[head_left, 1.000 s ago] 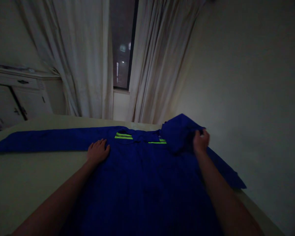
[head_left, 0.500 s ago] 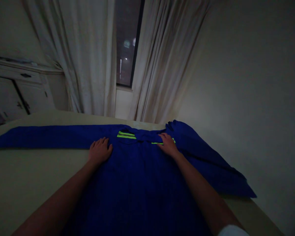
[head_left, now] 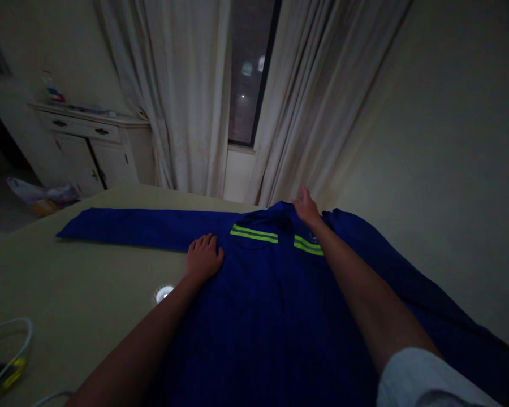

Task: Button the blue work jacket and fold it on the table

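A blue garment (head_left: 258,305) with neon green stripes (head_left: 254,233) lies spread on a beige surface (head_left: 80,282). One sleeve (head_left: 144,226) stretches out flat to the left; the other sleeve (head_left: 407,277) trails down to the right. My left hand (head_left: 203,257) rests flat on the cloth near the left shoulder, fingers out. My right hand (head_left: 306,207) reaches to the garment's far edge by the collar, fingers extended on the fabric.
A white cabinet (head_left: 89,152) stands at the back left with a bag (head_left: 42,195) on the floor beside it. Light curtains (head_left: 186,102) frame a dark window (head_left: 250,73). A pale cable (head_left: 8,350) and a small round object (head_left: 163,293) lie on the surface at left.
My right hand let go of the raised right sleeve, laid it down, then slid over the stripes to the far collar edge. The view turned left. My left hand stayed in place.
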The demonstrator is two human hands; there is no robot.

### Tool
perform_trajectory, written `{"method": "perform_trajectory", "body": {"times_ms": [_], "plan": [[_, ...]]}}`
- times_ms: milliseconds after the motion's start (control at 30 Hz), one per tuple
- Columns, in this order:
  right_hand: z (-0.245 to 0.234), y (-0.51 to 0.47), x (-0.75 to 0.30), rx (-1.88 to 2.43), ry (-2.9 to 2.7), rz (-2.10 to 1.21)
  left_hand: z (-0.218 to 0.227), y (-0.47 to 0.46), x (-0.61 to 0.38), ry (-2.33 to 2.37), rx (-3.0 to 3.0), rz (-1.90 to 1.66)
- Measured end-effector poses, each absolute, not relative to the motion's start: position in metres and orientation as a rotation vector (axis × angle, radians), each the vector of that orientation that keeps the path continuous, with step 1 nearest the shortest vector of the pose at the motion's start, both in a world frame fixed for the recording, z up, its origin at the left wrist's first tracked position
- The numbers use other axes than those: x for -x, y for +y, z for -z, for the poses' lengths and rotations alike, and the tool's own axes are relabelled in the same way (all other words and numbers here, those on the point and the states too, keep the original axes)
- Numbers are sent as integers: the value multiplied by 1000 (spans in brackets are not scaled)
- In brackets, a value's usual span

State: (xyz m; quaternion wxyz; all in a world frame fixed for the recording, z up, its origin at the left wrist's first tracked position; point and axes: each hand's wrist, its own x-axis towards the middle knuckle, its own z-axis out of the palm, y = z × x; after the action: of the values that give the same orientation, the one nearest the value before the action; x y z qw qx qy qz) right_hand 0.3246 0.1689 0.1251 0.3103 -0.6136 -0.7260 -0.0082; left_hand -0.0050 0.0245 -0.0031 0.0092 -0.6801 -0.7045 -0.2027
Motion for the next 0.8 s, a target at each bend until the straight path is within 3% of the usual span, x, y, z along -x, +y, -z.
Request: {"method": "perform_trajectory", "body": {"times_ms": [200,433,633,800], "plan": [[-63,100,-318,1477,-2604,-150,2,22,4,-2175,2136,653],[-76,56,-368,1788,-2263,-97,-1,22,4,-2180,2134,624],[-56,-27,-303,2049,-2383,-79,1,21,6,-2154,2123,591],[-42,-42,-294,2153,-2248,-135,-2,18,7,-2137,2195,535]]}}
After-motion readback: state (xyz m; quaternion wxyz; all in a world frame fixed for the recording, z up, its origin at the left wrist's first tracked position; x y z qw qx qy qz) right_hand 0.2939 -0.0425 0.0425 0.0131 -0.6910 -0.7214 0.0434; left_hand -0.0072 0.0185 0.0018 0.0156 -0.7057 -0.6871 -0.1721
